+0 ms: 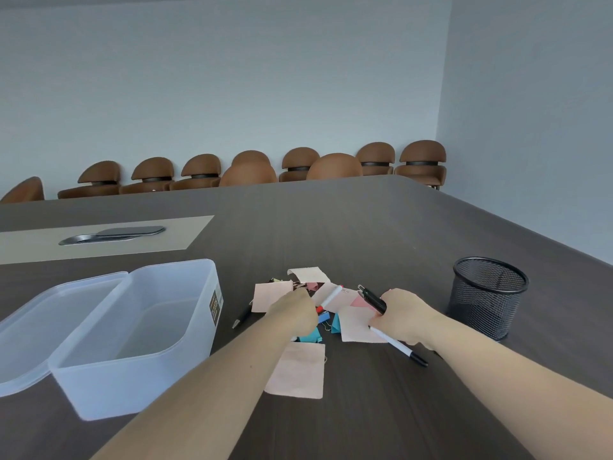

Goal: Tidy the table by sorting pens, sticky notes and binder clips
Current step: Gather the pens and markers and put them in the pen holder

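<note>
Both forearms extend forward from the bottom edge over the dark table point(381, 227), converging on a central pile of stationery.

Left hand point(293, 312): palm down, fingers curled onto the left part of the pile. Whether it grips anything cannot be told; the fingertips are hidden.

Right hand point(406, 315): closed around a black pen point(373, 298), whose clip end projects up and to the left of the fist. A white pen with a black cap point(399, 346) runs beneath this hand toward the near right; whether the hand also holds it cannot be told.

Item count, left to right:
- One clear plastic box point(132, 343), open, standing at the left, with its lid point(49, 323) lying flat against its left side.
- Four pens visible: one dark pen point(242, 317) left of the pile, one white pen with a red end point(331, 297) lying on the notes, plus the two at the right hand.
- About five pink sticky notes point(297, 371), scattered; the nearest lies between the forearms.
- Several binder clips point(313, 335) in teal, blue, pink and green; partly covered, so no exact count.
- One black mesh pen cup point(487, 297), upright, right of the pile and apart from it.

The table's far edge and right edge are visible, and brown chairs point(252, 167) line the wall behind. Bare surface lies beyond the pile, and between the pile and the cup.
</note>
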`<state>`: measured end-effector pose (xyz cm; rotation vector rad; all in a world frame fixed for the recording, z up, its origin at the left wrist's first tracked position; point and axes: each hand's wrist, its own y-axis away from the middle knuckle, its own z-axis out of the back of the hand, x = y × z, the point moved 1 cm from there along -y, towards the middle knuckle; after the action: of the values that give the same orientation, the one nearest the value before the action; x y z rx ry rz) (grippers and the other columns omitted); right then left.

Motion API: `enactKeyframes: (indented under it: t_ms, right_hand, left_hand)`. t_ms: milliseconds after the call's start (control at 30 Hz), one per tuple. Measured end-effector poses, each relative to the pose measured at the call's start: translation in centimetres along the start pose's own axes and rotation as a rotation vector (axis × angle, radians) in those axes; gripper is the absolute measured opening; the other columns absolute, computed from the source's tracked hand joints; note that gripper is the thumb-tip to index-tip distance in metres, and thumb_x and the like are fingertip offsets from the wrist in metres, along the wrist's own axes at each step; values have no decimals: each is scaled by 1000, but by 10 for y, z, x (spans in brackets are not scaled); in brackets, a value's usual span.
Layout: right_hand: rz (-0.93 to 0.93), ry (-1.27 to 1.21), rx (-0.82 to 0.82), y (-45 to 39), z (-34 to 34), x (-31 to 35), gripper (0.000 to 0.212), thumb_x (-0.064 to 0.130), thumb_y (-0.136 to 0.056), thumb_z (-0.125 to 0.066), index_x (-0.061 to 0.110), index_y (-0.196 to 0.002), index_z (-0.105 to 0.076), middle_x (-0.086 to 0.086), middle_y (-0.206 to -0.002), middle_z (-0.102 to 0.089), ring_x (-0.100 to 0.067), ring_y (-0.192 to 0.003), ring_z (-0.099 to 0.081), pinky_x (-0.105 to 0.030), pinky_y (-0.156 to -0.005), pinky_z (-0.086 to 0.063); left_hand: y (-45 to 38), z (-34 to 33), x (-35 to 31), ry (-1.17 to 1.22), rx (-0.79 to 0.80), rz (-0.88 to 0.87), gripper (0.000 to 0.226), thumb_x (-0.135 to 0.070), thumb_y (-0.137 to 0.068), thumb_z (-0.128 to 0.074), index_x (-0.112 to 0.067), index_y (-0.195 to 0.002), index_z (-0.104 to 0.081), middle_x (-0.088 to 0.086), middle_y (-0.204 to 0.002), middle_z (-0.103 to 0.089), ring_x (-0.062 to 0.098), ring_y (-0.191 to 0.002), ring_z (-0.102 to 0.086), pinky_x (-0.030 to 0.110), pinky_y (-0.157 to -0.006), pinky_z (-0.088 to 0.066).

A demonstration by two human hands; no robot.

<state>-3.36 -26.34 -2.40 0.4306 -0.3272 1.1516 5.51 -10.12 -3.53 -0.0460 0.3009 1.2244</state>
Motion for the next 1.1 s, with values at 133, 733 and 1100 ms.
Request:
enactKeyframes:
  t_ms: [133, 733, 1100]
  right_hand:
    - [-11, 10, -16, -3, 3, -5, 29, 11, -83, -51, 15, -62, -32, -1, -60, -35, -18, -47, -32, -22, -40, -26]
    - [89, 200, -12, -12, -2, -16, 29, 28, -90, -50, 9, -111, -56, -6, -108, -57, -23, -82, -52, -32, -74, -45]
    - [-28, 32, 53, 2, 8, -2, 27, 2, -85, -48, 15, -65, -35, -8, -74, -62, -17, -43, -39, -23, -40, -33]
  left_hand:
    - [3, 9, -9, 158, -146, 59, 31, -20, -86, -49, -5, -113, -54, 7, -96, -55, 26, -89, -57, 28, -64, -38]
    - [-8, 7, -24, 313, -381, 83, 26, -1, -91, -41, -5, -117, -39, 17, -106, -62, 35, -90, -61, 35, -65, -42]
    - [33, 1, 7, 193, -177, -78, 19, -28, -95, -43, -15, -90, -56, -2, -74, -54, 22, -74, -50, 32, -64, -38]
